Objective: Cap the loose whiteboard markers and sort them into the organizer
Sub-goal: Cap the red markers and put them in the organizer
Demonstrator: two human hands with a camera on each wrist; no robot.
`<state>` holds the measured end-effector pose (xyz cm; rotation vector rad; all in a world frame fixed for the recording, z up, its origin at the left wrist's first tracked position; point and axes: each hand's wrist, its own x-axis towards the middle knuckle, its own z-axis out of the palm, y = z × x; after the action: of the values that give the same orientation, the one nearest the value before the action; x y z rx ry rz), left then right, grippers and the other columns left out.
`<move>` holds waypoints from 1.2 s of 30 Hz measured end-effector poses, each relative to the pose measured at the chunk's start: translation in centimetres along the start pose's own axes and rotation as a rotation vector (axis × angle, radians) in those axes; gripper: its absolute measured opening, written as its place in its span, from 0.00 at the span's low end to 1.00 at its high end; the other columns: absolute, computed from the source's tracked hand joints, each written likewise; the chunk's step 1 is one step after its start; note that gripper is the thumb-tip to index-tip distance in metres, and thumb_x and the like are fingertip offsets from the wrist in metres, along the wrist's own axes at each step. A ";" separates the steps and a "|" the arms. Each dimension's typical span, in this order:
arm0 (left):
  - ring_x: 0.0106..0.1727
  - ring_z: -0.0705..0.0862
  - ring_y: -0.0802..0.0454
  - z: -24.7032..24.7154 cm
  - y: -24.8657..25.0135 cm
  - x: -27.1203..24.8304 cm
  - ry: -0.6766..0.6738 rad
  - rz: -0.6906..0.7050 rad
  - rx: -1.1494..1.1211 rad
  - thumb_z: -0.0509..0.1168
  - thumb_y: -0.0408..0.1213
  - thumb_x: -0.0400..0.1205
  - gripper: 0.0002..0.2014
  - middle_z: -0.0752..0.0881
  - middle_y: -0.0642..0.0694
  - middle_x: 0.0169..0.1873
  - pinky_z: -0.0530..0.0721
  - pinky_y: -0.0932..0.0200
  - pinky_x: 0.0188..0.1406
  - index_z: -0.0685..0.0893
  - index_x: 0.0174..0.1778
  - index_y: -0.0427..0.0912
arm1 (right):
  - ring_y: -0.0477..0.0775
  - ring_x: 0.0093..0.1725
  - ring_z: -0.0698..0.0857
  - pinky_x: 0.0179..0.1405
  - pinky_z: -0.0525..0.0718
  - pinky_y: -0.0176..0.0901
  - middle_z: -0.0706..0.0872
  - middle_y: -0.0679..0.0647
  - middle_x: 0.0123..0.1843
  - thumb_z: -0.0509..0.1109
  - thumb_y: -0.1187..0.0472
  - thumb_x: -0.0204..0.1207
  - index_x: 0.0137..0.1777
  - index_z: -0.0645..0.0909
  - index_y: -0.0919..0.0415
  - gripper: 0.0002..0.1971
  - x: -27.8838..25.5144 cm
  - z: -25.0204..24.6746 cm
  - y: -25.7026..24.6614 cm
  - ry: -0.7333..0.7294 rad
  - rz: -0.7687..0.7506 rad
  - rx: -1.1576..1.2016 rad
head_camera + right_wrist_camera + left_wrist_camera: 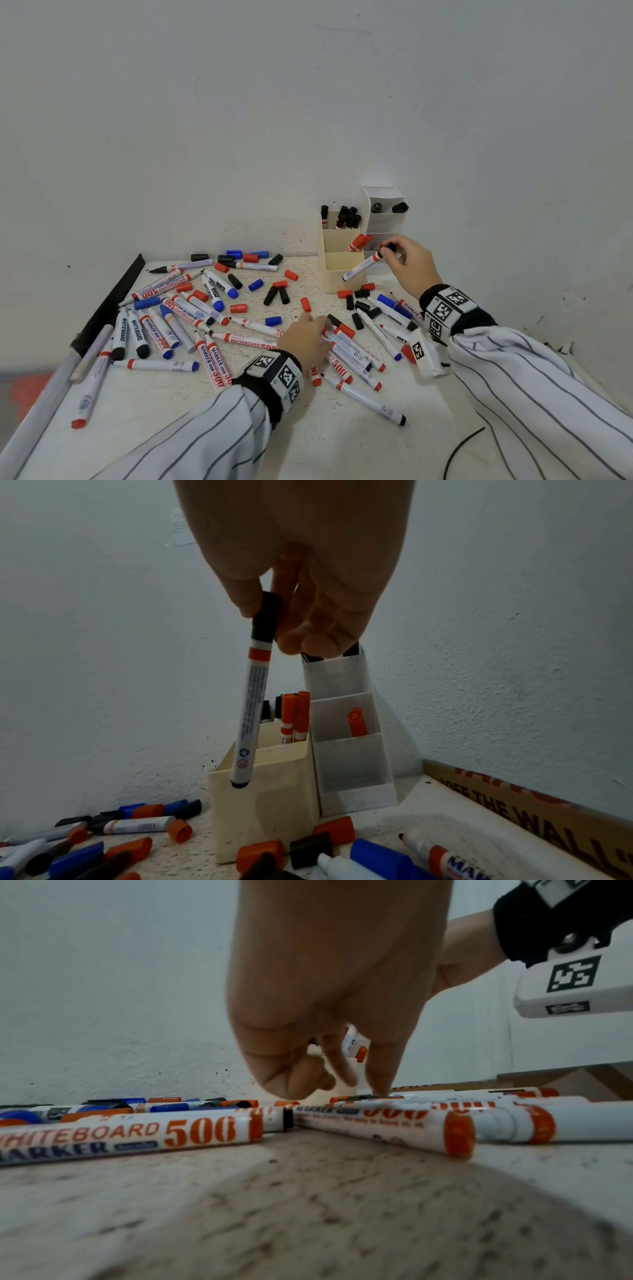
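Down near me my left hand (pixel 306 337) rests with fingers loosely bent on the pile of uncapped markers (pixel 346 346), fingertips touching barrels but gripping none I can see, while further right my right hand (pixel 407 262) pinches the black cap of a capped marker (pixel 364 265) dangling over the cream organizer (pixel 342 270). Risk, I'd say: held by the cap alone, the barrel could slip off or catch that front rim. Only the right wrist view shows an orange marker (pixel 356 722) in the white organizer (pixel 352 767) alongside.

A black cable (pixel 460 452) lies near a printed cardboard strip (pixel 534 802).
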<state>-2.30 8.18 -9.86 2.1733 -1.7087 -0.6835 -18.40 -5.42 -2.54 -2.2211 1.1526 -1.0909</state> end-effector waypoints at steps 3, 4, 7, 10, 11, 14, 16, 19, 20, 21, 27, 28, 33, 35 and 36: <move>0.66 0.72 0.51 0.7 1.1 0.2 -0.077 0.243 0.119 0.57 0.42 0.84 0.15 0.73 0.50 0.67 0.74 0.52 0.68 0.79 0.66 0.52 | 0.36 0.36 0.74 0.37 0.70 0.26 0.81 0.48 0.45 0.65 0.61 0.79 0.55 0.81 0.62 0.09 -0.4 0.1 0.1 -0.019 -0.008 -0.020; 0.67 0.71 0.51 0.9 1.3 0.3 -0.082 0.277 0.168 0.56 0.42 0.85 0.15 0.74 0.50 0.67 0.74 0.51 0.68 0.79 0.66 0.52 | 0.37 0.37 0.74 0.38 0.70 0.26 0.81 0.48 0.45 0.65 0.60 0.79 0.55 0.81 0.62 0.09 -0.5 0.1 0.1 -0.022 -0.015 -0.032; 0.66 0.73 0.51 1.1 1.3 0.6 -0.008 0.297 0.260 0.54 0.41 0.86 0.14 0.76 0.51 0.65 0.73 0.51 0.67 0.79 0.64 0.52 | 0.43 0.41 0.77 0.39 0.71 0.26 0.81 0.48 0.46 0.65 0.60 0.79 0.56 0.81 0.62 0.10 -0.6 -0.1 0.2 -0.019 -0.016 -0.030; 0.64 0.74 0.50 1.0 1.0 1.2 0.048 0.254 0.346 0.56 0.40 0.85 0.12 0.78 0.51 0.63 0.72 0.52 0.66 0.77 0.64 0.50 | 0.38 0.36 0.75 0.36 0.72 0.24 0.82 0.49 0.47 0.66 0.62 0.79 0.57 0.82 0.63 0.10 -0.5 -0.4 0.4 -0.010 -0.009 -0.013; 0.64 0.74 0.50 0.9 0.8 1.4 0.046 0.238 0.364 0.57 0.39 0.85 0.12 0.78 0.50 0.63 0.73 0.53 0.66 0.77 0.64 0.49 | 0.37 0.35 0.74 0.35 0.73 0.23 0.82 0.50 0.47 0.66 0.62 0.79 0.57 0.82 0.63 0.10 -0.4 -0.5 0.4 -0.009 -0.009 -0.015; 0.63 0.75 0.48 0.2 0.9 2.1 0.015 0.207 0.420 0.58 0.39 0.85 0.12 0.79 0.47 0.61 0.73 0.52 0.65 0.78 0.63 0.47 | 0.37 0.34 0.74 0.36 0.73 0.17 0.81 0.50 0.45 0.66 0.63 0.78 0.56 0.82 0.64 0.09 0.0 -0.7 0.5 0.005 -0.016 -0.017; 0.66 0.74 0.46 -0.1 1.0 2.7 -0.011 0.202 0.482 0.58 0.41 0.84 0.13 0.79 0.47 0.62 0.71 0.50 0.66 0.78 0.63 0.48 | 0.36 0.36 0.75 0.37 0.72 0.16 0.81 0.50 0.45 0.66 0.63 0.78 0.55 0.82 0.64 0.08 0.3 -0.8 0.5 0.010 -0.027 -0.021; 0.71 0.69 0.45 -0.4 0.9 3.2 -0.076 0.184 0.554 0.60 0.44 0.83 0.16 0.76 0.48 0.66 0.66 0.45 0.71 0.77 0.67 0.53 | 0.37 0.36 0.74 0.36 0.71 0.16 0.81 0.51 0.45 0.66 0.64 0.78 0.54 0.82 0.65 0.08 1.0 -0.8 0.3 0.032 -0.051 -0.036; 0.71 0.69 0.45 -0.5 0.8 3.4 -0.085 0.178 0.563 0.61 0.43 0.83 0.16 0.76 0.48 0.67 0.65 0.45 0.72 0.76 0.67 0.54 | 0.37 0.35 0.74 0.36 0.71 0.16 0.81 0.52 0.45 0.66 0.64 0.78 0.54 0.82 0.65 0.08 1.3 -0.8 0.2 0.046 -0.057 -0.038; 0.71 0.69 0.45 -0.5 0.7 3.5 -0.084 0.174 0.560 0.61 0.42 0.83 0.16 0.76 0.48 0.67 0.65 0.45 0.71 0.77 0.67 0.53 | 0.37 0.35 0.74 0.36 0.71 0.16 0.81 0.52 0.45 0.66 0.64 0.78 0.55 0.81 0.66 0.09 1.7 -0.9 0.1 0.063 -0.062 -0.039; 0.71 0.70 0.46 -1.1 -0.2 3.5 0.021 0.193 0.510 0.57 0.41 0.84 0.14 0.78 0.50 0.66 0.59 0.43 0.74 0.76 0.65 0.53 | 0.46 0.46 0.77 0.42 0.73 0.22 0.84 0.58 0.53 0.65 0.65 0.79 0.59 0.80 0.66 0.11 3.8 -0.2 -0.4 0.131 -0.097 -0.039; 0.71 0.70 0.47 -1.5 -0.3 3.4 0.054 0.190 0.497 0.56 0.40 0.85 0.13 0.79 0.51 0.65 0.55 0.41 0.76 0.76 0.65 0.53 | 0.46 0.46 0.78 0.45 0.76 0.28 0.84 0.59 0.54 0.65 0.65 0.79 0.59 0.80 0.66 0.11 4.1 0.0 -0.5 0.135 -0.095 -0.033; 0.63 0.77 0.53 -4.1 -1.5 2.9 0.199 0.137 0.314 0.54 0.45 0.86 0.11 0.82 0.55 0.58 0.53 0.39 0.77 0.78 0.61 0.54 | 0.52 0.53 0.80 0.57 0.78 0.41 0.83 0.60 0.56 0.65 0.64 0.79 0.61 0.80 0.66 0.12 6.4 2.1 -1.5 0.143 -0.104 -0.018; 0.55 0.79 0.56 -5.3 -2.3 2.9 0.221 0.098 0.164 0.56 0.45 0.85 0.11 0.83 0.54 0.55 0.69 0.49 0.70 0.79 0.60 0.52 | 0.54 0.56 0.80 0.57 0.73 0.34 0.83 0.60 0.58 0.64 0.64 0.79 0.62 0.79 0.66 0.13 7.5 3.0 -2.1 0.136 -0.101 -0.019; 0.51 0.79 0.57 -5.8 -2.7 2.9 0.231 0.076 0.073 0.57 0.44 0.85 0.11 0.83 0.52 0.54 0.76 0.57 0.63 0.79 0.61 0.49 | 0.55 0.57 0.80 0.57 0.71 0.33 0.82 0.61 0.58 0.64 0.64 0.80 0.62 0.79 0.66 0.13 8.0 3.6 -2.4 0.129 -0.102 -0.036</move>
<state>3.54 5.73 -6.79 2.1274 -1.7078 -0.3401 -11.56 -10.62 0.49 -2.2875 1.1297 -1.2807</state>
